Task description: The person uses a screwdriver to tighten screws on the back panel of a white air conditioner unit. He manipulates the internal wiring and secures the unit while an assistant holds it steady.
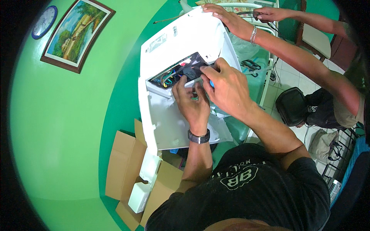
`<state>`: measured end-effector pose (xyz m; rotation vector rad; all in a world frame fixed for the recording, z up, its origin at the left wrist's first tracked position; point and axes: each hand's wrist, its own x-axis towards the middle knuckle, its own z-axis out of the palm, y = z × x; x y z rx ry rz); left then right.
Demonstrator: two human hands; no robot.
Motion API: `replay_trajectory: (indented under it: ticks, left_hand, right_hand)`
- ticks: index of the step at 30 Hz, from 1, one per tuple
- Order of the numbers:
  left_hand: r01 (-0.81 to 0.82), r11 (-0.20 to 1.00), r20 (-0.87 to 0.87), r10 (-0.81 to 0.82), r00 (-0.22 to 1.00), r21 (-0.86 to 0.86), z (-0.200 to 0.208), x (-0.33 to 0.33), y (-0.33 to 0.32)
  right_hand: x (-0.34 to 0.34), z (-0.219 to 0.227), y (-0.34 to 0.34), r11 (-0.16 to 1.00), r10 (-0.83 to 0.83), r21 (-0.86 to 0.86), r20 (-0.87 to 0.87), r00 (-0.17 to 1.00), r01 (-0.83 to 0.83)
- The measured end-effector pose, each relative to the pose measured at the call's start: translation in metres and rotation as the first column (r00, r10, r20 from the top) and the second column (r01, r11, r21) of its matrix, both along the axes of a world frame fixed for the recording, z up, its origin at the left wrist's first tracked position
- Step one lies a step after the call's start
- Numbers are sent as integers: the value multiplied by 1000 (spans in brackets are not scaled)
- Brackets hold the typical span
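A large white appliance casing (152, 111) is tipped up before me, with a dark compartment of coloured wires (169, 78) exposed in it. My left hand (192, 101), a dark watch at its wrist, rests at the compartment's lower edge with fingers bent and apart. Beside it, my right hand (229, 86) is closed around a small blue thing (211, 83), mostly hidden by the fingers; it may be a tool handle. The right fingertips are over the compartment's right end. Another person's hand (231, 21) lies flat on the casing's top right edge.
That person's other hand (269, 14) holds a black cable end. An open cardboard box (121, 163) with white foam (139, 197) stands at lower left. Black cables (250, 66) lie right of the casing. A black bag (291, 103) is on the tiled floor (288, 79). A green wall (77, 127) bounds the left.
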<state>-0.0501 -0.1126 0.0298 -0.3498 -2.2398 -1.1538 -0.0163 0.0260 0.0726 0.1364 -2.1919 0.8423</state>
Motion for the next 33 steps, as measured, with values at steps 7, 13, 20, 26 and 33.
replay_trajectory:
  ticks: [7, 13, 20, 26, 33]
  left_hand:
    - [4, 1000, 1, -4, 1000, 2, 3, 3, 1]
    - [30, 1000, -47, -29, 998, 8, -2, 3, 5]
    - [-9, 996, -99, 0, 995, -90, -2, 7, 7]
    - [6, 999, -148, -13, 989, -51, -3, 2, 6]
    - [25, 999, -187, -28, 982, -20, -6, -5, 9]
  right_hand:
    - [-1, 2, -1, 999, -31, 44, 55, 998, 29]
    - [2, 4, 1, 999, -1, 42, 29, 1000, 0]
    - [6, 19, -6, 988, -65, 147, 184, 981, 38]
    - [1, 24, -3, 970, -61, 241, 219, 974, 7]
    - [1, 30, 2, 962, -36, 269, 266, 963, -38]
